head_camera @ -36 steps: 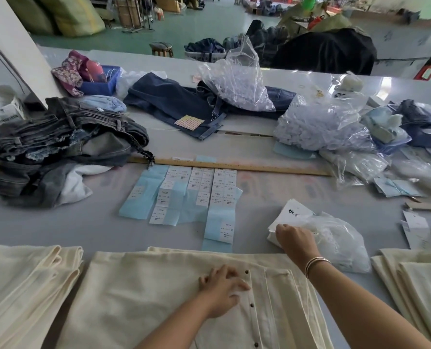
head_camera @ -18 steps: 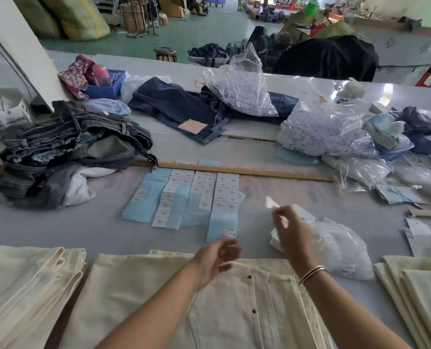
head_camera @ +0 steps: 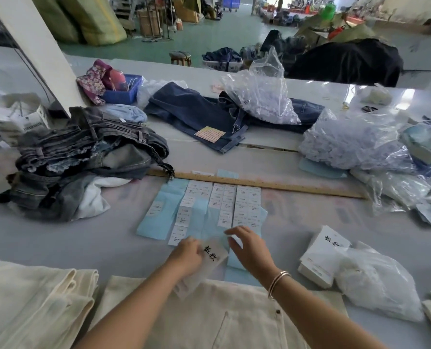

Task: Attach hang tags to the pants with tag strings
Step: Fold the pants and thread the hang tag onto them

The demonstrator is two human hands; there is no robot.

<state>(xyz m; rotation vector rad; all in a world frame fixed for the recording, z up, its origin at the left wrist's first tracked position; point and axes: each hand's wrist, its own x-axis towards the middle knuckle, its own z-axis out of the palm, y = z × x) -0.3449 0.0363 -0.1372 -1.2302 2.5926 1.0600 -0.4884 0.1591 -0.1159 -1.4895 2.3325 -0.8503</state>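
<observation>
Left hand (head_camera: 187, 253) holds a white paper hang tag (head_camera: 210, 256) (black lettering) over cream cotton pants (head_camera: 209, 321); right hand (head_camera: 249, 248) hovers beside it, grip loosely spread.

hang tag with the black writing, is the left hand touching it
Touching. The head view shows the left hand gripping the hang tag along its left edge, fingers overlapping the card; the tag is motion-blurred, but no gap shows.

Single head-worn wide-angle view, aimed forward and down across the table (head_camera: 58, 238). Hands were framed close at 6 o'clock, wooden ruler (head_camera: 259, 183) mid-frame, workshop floor (head_camera: 209, 34) seen far off at 12. Edges were bent by lens distortion.
</observation>
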